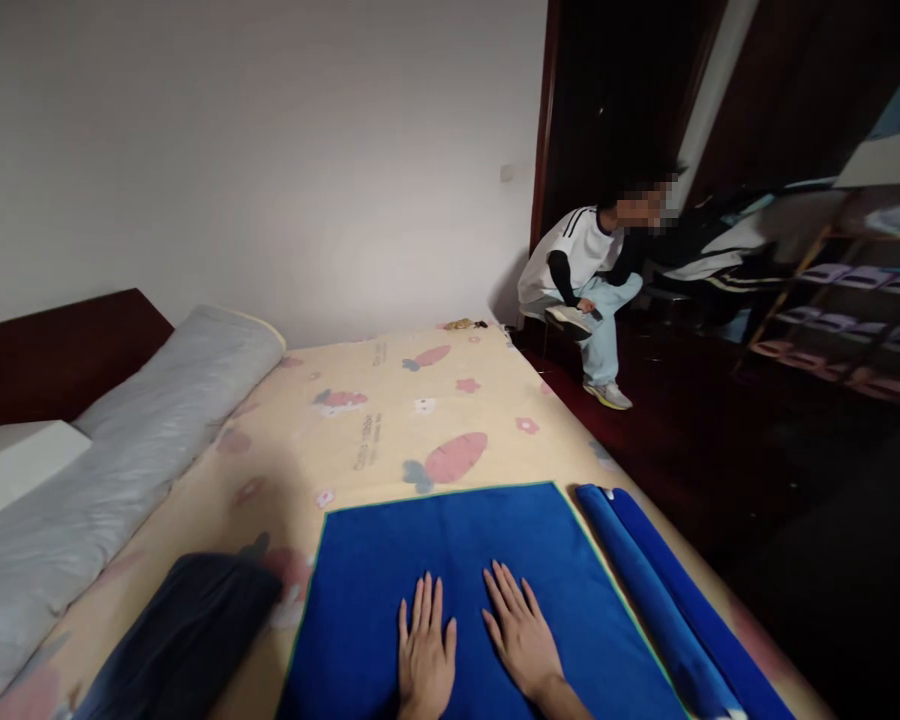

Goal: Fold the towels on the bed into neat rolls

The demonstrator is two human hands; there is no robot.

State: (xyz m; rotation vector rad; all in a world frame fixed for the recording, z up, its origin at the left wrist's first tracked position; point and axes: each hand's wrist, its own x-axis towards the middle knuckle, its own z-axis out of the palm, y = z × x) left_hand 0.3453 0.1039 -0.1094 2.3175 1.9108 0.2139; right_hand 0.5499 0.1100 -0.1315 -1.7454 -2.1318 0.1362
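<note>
A blue cloth (pixel 465 530) with a thin green edge lies spread out on the bed, its near part cut off by the bottom of the view. My left hand (pixel 426 650) rests palm down on it, fingers stretched forward. To the right, my right hand (pixel 521 635) also lies flat on the cloth, fingers a little apart. Neither hand holds anything. Beside the cloth's right edge are a rolled blue cloth (pixel 652 600) and a brighter blue strip of folded or rolled cloth (pixel 705 600).
The bed (pixel 390 450) has a cream sheet with carrot prints. Left are a dark folded cloth (pixel 187 630), a long grey pillow (pixel 157 420) and a white box (pixel 22 460). A person (pixel 581 260) sits beyond the bed's right side, near a shoe rack (pixel 832 300).
</note>
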